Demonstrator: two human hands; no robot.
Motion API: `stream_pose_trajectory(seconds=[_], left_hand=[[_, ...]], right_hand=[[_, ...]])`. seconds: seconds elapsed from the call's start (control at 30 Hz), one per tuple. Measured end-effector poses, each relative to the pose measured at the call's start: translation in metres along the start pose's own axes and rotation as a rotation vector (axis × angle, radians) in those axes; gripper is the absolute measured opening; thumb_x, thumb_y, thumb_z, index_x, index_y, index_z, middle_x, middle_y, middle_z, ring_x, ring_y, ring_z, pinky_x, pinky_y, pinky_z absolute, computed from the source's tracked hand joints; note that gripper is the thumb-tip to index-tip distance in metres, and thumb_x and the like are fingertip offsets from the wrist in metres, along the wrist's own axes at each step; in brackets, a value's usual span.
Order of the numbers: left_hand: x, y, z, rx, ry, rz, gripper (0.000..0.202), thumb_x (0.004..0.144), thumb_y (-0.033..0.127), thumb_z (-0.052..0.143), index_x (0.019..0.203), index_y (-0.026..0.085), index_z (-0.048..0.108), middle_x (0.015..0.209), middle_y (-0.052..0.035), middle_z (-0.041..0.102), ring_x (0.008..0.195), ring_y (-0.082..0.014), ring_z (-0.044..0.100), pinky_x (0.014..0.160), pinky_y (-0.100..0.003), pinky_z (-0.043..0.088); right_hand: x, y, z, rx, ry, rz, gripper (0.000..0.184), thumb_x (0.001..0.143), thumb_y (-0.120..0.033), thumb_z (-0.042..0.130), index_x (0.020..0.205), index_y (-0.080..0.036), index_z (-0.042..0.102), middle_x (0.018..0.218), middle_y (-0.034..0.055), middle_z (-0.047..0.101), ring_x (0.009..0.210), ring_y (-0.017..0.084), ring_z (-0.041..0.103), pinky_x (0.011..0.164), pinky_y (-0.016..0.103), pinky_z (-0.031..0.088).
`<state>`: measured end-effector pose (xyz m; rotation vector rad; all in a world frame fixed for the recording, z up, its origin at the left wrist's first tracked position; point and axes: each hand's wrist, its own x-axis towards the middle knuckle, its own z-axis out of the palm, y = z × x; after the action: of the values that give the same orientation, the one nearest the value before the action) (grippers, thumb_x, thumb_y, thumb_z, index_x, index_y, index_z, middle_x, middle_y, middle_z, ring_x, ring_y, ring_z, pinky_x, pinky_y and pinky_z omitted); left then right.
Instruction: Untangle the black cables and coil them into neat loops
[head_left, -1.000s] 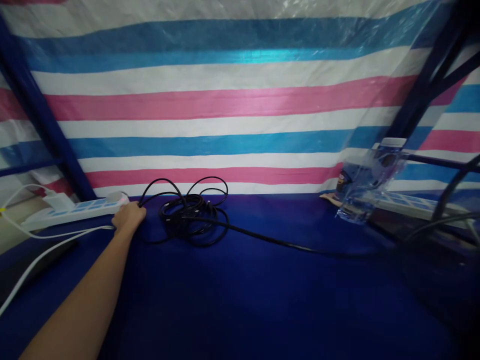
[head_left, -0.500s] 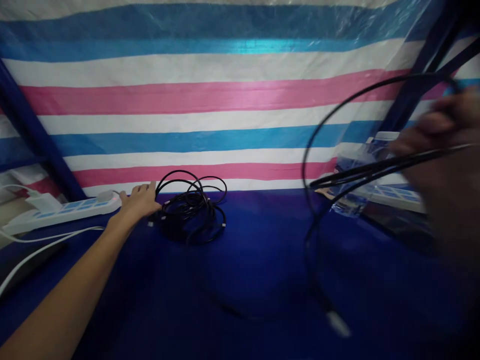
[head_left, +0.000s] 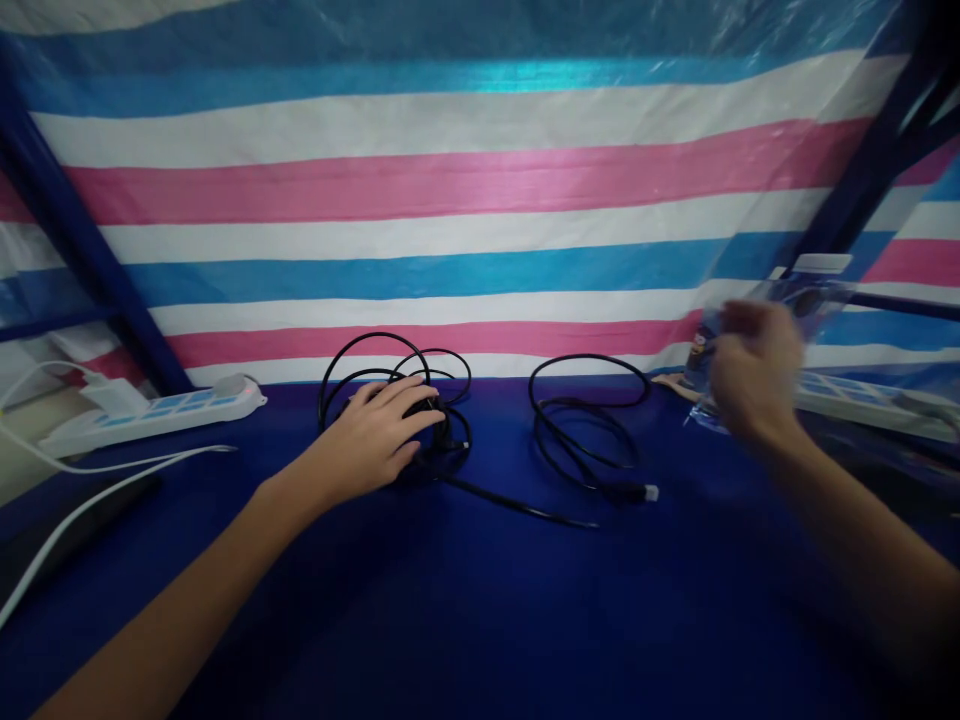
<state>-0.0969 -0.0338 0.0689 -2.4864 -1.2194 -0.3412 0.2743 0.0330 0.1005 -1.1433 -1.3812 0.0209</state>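
While the left hand (head_left: 379, 432) lies open on the cable tangle (head_left: 420, 420), the loose cable (head_left: 585, 435) sits right of it, nearer the blurred, empty, half-curled right hand (head_left: 754, 375).

Left hand (head_left: 382, 430) palm down with fingers spread and lightly curled, left forearm stretched forward from the lower left, right hand (head_left: 754, 375) raised and blurred, fingers loosely curled and holding nothing, right forearm angled in from the lower right
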Motion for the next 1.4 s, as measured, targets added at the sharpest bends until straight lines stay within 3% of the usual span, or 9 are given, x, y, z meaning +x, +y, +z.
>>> stream_pose_trajectory(seconds=[0.07, 0.2, 0.33, 0.5, 0.6, 0.9, 1.07, 1.27, 1.4], left_hand=[[0.006, -0.003, 0.009, -0.037, -0.001, 0.004, 0.041, 0.082, 0.020, 0.049, 0.122, 0.026, 0.053, 0.138, -0.0058, 0.046, 0.130, -0.0266, 0.035, 0.104, -0.047, 0.028], [0.015, -0.005, 0.027, -0.096, -0.050, 0.014, 0.041, 0.082, 0.017, 0.047, 0.122, 0.022, 0.053, 0.138, -0.0081, 0.045, 0.132, -0.0266, 0.033, 0.105, -0.046, 0.029], [0.006, -0.015, 0.040, -0.222, -0.128, -0.070, 0.040, 0.088, 0.026, 0.042, 0.127, 0.021, 0.050, 0.139, -0.0084, 0.045, 0.131, -0.0238, 0.035, 0.106, -0.044, 0.029], [-0.008, -0.040, 0.040, -0.387, -0.152, -0.190, 0.057, 0.086, 0.043, 0.046, 0.139, 0.023, 0.037, 0.144, -0.0060, 0.040, 0.132, -0.0225, 0.036, 0.109, -0.039, 0.027], [-0.007, -0.042, 0.039, -0.374, -0.179, -0.214, 0.059, 0.088, 0.047, 0.042, 0.141, 0.022, 0.035, 0.144, -0.0065, 0.040, 0.132, -0.0226, 0.036, 0.110, -0.039, 0.026], [0.033, 0.009, 0.057, -0.235, -0.123, -0.199, 0.044, 0.084, 0.015, 0.039, 0.125, 0.020, 0.055, 0.137, -0.0078, 0.049, 0.128, -0.0199, 0.041, 0.107, -0.037, 0.032], [0.029, 0.009, 0.052, -0.220, -0.173, -0.258, 0.043, 0.087, 0.029, 0.040, 0.127, 0.024, 0.053, 0.138, -0.0062, 0.048, 0.132, -0.0262, 0.035, 0.108, -0.052, 0.023], [0.010, -0.029, 0.031, -0.230, -0.251, -0.372, 0.038, 0.083, 0.034, 0.043, 0.113, 0.024, 0.064, 0.127, -0.0046, 0.059, 0.120, -0.0250, 0.050, 0.104, -0.041, 0.033], [0.015, -0.031, 0.014, -0.241, -0.228, -0.439, 0.032, 0.077, 0.026, 0.046, 0.097, 0.022, 0.072, 0.110, -0.0077, 0.068, 0.105, -0.0286, 0.060, 0.096, -0.042, 0.041]], right_hand=[[-0.029, -0.041, 0.003, -0.056, 0.030, -0.218, 0.026, 0.085, -0.019, 0.043, 0.108, -0.022, 0.053, 0.106, 0.0102, 0.058, 0.098, 0.019, 0.055, 0.083, 0.032, 0.041], [-0.112, -0.111, 0.043, -0.223, -0.886, -0.459, 0.038, 0.084, -0.043, 0.052, 0.113, -0.018, 0.056, 0.092, 0.0097, 0.066, 0.078, 0.023, 0.062, 0.064, 0.031, 0.042], [-0.135, -0.126, 0.063, -0.138, -1.148, -0.332, 0.038, 0.093, -0.040, 0.037, 0.072, -0.016, 0.058, 0.055, 0.0015, 0.052, 0.048, 0.012, 0.047, 0.048, 0.024, 0.028], [-0.070, -0.108, 0.021, 0.405, -0.799, 0.001, 0.042, 0.090, -0.049, 0.042, 0.061, -0.017, 0.045, 0.051, -0.0046, 0.030, 0.043, 0.006, 0.025, 0.042, 0.022, 0.019], [-0.050, -0.089, 0.008, 0.575, -0.768, 0.038, 0.042, 0.087, -0.048, 0.048, 0.058, -0.017, 0.044, 0.050, -0.0053, 0.024, 0.042, 0.006, 0.018, 0.041, 0.024, 0.012], [-0.088, -0.109, 0.083, 0.661, -0.785, -0.034, 0.042, 0.088, -0.051, 0.044, 0.062, -0.017, 0.041, 0.054, -0.0044, 0.033, 0.048, 0.006, 0.028, 0.043, 0.021, 0.021], [-0.049, -0.100, 0.068, 0.902, -0.617, 0.090, 0.040, 0.086, -0.055, 0.045, 0.067, -0.020, 0.043, 0.046, -0.0073, 0.028, 0.039, 0.005, 0.021, 0.038, 0.021, 0.016], [-0.039, -0.035, 0.051, 0.676, -0.671, 0.381, 0.042, 0.082, -0.058, 0.047, 0.072, -0.018, 0.051, 0.044, -0.0072, 0.032, 0.035, 0.006, 0.026, 0.036, 0.021, 0.019], [-0.045, -0.016, 0.061, 0.350, -0.668, 0.246, 0.049, 0.086, -0.058, 0.037, 0.074, -0.015, 0.055, 0.049, -0.0029, 0.040, 0.041, 0.008, 0.034, 0.039, 0.023, 0.024]])
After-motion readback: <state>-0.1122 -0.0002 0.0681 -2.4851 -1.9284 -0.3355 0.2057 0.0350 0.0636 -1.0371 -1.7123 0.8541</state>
